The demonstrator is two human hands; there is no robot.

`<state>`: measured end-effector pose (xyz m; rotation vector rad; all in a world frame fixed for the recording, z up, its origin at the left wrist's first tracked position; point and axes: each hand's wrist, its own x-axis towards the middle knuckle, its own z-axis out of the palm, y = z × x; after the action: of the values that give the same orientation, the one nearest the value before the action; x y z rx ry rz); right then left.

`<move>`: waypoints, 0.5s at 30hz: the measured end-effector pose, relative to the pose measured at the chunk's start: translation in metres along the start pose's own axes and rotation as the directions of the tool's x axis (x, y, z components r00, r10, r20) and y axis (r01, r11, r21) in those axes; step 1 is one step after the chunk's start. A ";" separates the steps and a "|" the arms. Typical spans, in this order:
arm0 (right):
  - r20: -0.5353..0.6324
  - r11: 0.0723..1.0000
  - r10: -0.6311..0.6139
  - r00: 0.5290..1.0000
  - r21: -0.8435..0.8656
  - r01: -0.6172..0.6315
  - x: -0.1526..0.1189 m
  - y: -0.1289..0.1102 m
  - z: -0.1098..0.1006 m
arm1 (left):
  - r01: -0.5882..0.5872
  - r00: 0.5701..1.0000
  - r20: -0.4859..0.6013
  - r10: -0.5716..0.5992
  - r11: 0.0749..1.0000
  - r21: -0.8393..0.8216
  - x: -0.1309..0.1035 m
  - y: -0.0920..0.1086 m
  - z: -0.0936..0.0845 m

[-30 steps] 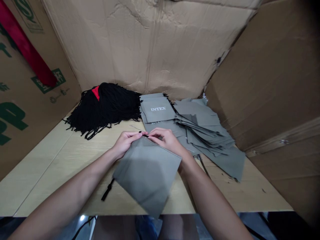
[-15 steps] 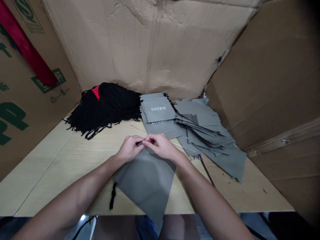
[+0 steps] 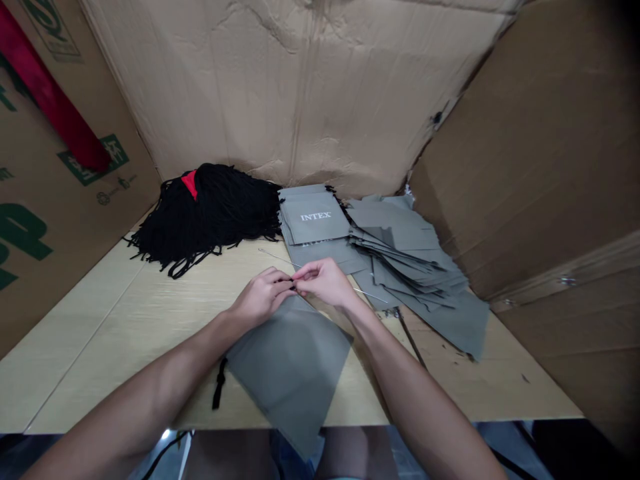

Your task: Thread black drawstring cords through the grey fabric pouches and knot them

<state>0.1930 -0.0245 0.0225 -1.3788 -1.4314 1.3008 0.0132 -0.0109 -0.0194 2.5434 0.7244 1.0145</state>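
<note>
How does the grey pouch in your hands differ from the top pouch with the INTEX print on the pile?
The held pouch shows a blank face, lies tilted and overhangs the table edge; the INTEX pouch shows white lettering and lies on its pile. A black cord hangs from the held one. Both are grey fabric.

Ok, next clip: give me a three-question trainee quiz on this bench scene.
1. True or false: both hands, left hand and right hand, pinch the top edge of the flat grey fabric pouch.
2. What lies left of the stack of grey printed pouches: A) a bundle of black cords, B) scissors, C) a tape roll?
3. What hangs from the held pouch's left corner?

Key: 1 true. 2 A. 3 a short black cord end, lying on the pale wooden tabletop.
</note>
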 end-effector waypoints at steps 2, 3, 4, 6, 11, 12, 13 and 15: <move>-0.023 1.000 0.009 1.000 0.025 -0.009 0.000 0.000 0.002 | 0.063 0.996 -0.063 -0.070 0.993 -0.103 0.000 0.002 0.001; -0.034 0.999 0.002 0.999 0.046 -0.001 0.000 0.000 0.003 | 0.119 0.985 -0.099 -0.138 0.977 -0.176 0.001 0.003 0.002; -0.043 0.997 -0.011 0.999 0.071 0.014 0.000 0.001 0.004 | 0.184 0.965 -0.134 -0.224 0.948 -0.261 0.002 0.005 0.003; -0.044 0.990 -0.046 0.998 0.128 0.052 0.002 0.004 0.005 | 0.309 0.892 -0.164 -0.421 0.833 -0.458 0.004 0.007 0.003; -0.030 0.969 -0.132 0.991 0.208 0.135 0.006 0.012 0.008 | 0.430 0.715 -0.016 -0.699 0.458 -0.778 0.011 0.009 0.000; -0.040 0.965 -0.151 0.988 0.212 0.156 0.007 0.013 0.008 | 0.439 0.695 0.003 -0.719 0.422 -0.793 0.011 0.008 -0.001; -0.051 0.961 -0.167 0.985 0.215 0.175 0.008 0.014 0.009 | 0.446 0.680 0.015 -0.733 0.397 -0.802 0.012 0.008 -0.001; -0.077 0.953 -0.194 0.978 0.222 0.207 0.009 0.015 0.009 | 0.449 0.665 0.031 -0.746 0.367 -0.815 0.012 0.008 -0.002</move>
<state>0.1863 -0.0186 0.0047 -1.0794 -1.3023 1.2427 0.0218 -0.0108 -0.0074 1.1565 0.9534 1.1450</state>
